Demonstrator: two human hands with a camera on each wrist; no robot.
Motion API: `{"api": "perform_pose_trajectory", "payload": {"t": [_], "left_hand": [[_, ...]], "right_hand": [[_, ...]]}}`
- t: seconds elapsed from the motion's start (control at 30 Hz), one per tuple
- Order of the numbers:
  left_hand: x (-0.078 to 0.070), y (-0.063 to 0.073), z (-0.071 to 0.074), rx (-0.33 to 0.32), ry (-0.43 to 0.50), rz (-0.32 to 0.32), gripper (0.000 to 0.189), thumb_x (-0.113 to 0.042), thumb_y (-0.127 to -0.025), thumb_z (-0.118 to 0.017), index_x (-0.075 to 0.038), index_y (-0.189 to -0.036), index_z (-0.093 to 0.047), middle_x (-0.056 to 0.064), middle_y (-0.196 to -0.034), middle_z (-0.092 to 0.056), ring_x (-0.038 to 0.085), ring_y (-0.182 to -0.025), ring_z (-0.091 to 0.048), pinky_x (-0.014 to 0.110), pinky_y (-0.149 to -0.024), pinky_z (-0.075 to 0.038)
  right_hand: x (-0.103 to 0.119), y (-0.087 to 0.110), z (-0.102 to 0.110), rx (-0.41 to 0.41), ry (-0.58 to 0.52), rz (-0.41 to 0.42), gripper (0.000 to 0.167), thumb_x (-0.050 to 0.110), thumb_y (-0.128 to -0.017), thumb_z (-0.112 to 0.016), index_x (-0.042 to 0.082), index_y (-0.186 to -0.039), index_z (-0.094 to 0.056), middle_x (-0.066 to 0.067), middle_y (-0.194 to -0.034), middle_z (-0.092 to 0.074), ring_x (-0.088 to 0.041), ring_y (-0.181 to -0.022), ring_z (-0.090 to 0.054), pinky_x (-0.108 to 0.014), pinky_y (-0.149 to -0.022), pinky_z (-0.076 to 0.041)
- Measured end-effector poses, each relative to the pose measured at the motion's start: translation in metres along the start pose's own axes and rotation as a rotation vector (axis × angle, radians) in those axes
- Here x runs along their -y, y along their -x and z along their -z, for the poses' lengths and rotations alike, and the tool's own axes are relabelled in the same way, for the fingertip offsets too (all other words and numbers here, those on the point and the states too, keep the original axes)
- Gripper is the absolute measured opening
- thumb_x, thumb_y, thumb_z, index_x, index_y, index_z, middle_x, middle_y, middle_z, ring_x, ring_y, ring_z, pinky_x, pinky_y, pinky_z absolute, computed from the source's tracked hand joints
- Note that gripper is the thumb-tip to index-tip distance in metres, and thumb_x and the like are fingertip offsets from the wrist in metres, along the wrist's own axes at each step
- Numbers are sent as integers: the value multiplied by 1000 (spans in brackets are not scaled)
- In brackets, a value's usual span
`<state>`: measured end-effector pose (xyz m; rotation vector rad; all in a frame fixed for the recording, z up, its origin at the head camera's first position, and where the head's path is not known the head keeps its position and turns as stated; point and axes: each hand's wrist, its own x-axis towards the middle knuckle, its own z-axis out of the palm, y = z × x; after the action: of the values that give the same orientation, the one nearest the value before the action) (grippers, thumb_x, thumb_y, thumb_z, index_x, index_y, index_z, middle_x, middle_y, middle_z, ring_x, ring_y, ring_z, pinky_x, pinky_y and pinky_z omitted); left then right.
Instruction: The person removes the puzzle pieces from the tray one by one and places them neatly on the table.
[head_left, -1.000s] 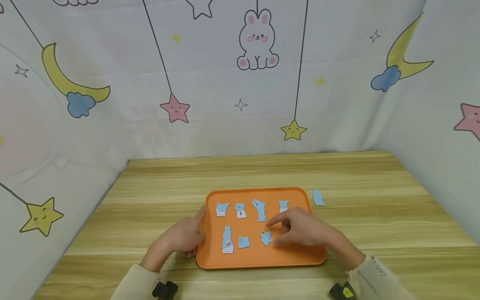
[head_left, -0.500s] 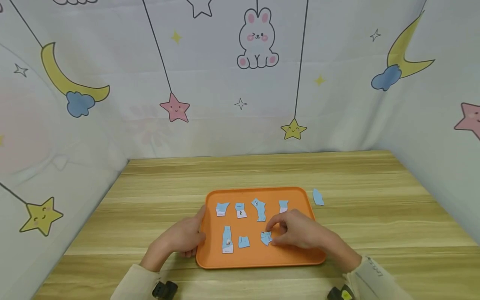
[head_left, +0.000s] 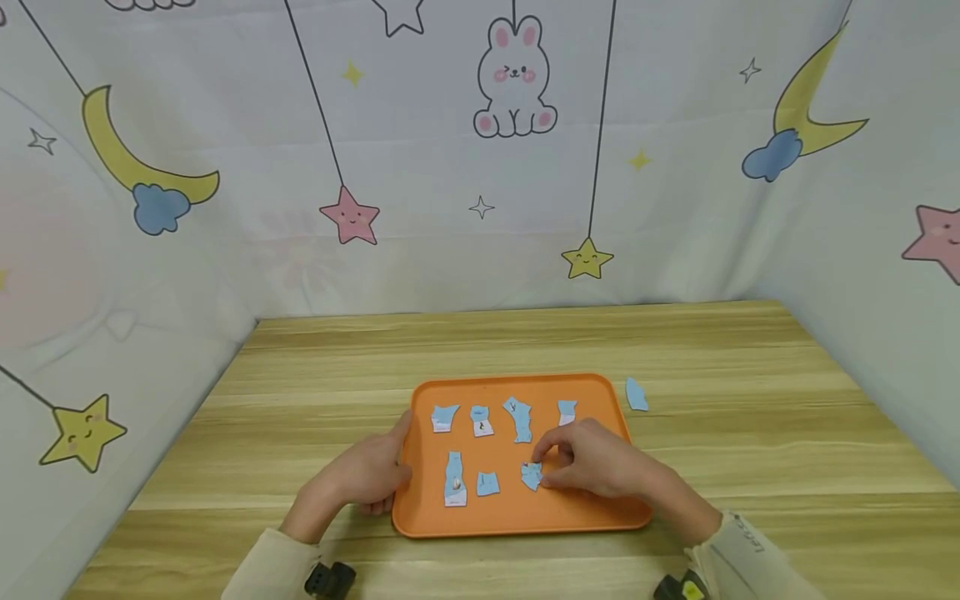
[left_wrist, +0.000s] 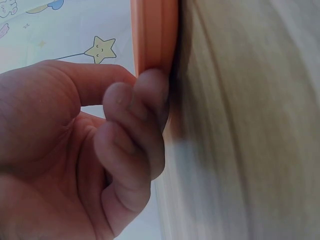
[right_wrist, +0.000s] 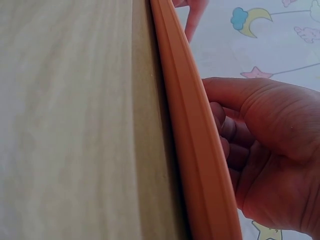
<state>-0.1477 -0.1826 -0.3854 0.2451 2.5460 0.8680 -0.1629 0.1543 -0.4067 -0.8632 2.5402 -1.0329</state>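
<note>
An orange tray [head_left: 510, 521] lies on the table with several blue, irregularly cut puzzle pieces on it, some with white lower parts. My right hand [head_left: 600, 461] reaches over its right side; thumb and index finger pinch a small blue puzzle piece [head_left: 532, 476] from its edges. The fingertips are behind the tray wall [right_wrist: 192, 125] in the right wrist view. At the left edge, my left hand [head_left: 367, 471] grips the tray between thumb and curled fingers, which touch the tray wall [left_wrist: 157, 35] in the left wrist view.
Around the pinched piece lie a tall piece [head_left: 454, 481], a squarish piece [head_left: 487, 483] and a branched piece [head_left: 520, 419]. One piece [head_left: 567, 412] is partly covered by my right hand. Outside the tray, a loose blue piece [head_left: 636, 395] lies on the wooden table [head_left: 712, 358].
My right thumb and index finger have closed in on the small blue puzzle piece, with a slight move left. My left hand stays at the tray's edge.
</note>
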Motion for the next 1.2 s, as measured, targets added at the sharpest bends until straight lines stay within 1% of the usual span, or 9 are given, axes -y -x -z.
{"api": "perform_pose_trajectory", "payload": {"t": [0.47,0.63,0.9,1.07,1.2], "left_hand": [[0,0,0,-2,-2,-6,84,0,-97,-51,0,-169,-8,8,-54,-61,14,-40,-50,26,-39,-41],[0,1,-1,-2,6,-4,83,0,-98,-51,0,-169,-8,7,-54,-61,13,-40,-50,25,-39,-40],[-2,1,-1,-5,4,-1,83,0,-97,-51,2,-169,-9,7,-53,-61,13,-39,-49,25,-39,-40],[-3,1,0,-5,5,4,83,0,-97,-51,1,-169,-9,7,-53,-60,13,-40,-49,24,-39,-40],[-2,2,0,-3,8,5,83,0,-97,-51,1,-169,-9,7,-54,-61,13,-40,-50,25,-39,-40]], "right_hand": [[-2,-1,-1,10,4,-5,15,15,-93,-80,14,-108,-78,12,-64,-50,0,-57,-43,-18,-57,-38],[-2,-1,-1,8,-30,-15,14,16,-93,-79,14,-108,-78,11,-63,-51,-1,-55,-44,-19,-55,-38],[1,0,1,16,-112,-41,14,17,-94,-79,14,-107,-78,8,-61,-53,-6,-47,-48,-21,-52,-43],[2,1,4,15,-135,-54,14,18,-94,-80,14,-107,-77,6,-62,-54,-8,-47,-49,-23,-53,-47],[2,2,8,14,-153,-70,15,19,-94,-80,13,-107,-77,5,-62,-54,-10,-47,-50,-24,-52,-47]]}}
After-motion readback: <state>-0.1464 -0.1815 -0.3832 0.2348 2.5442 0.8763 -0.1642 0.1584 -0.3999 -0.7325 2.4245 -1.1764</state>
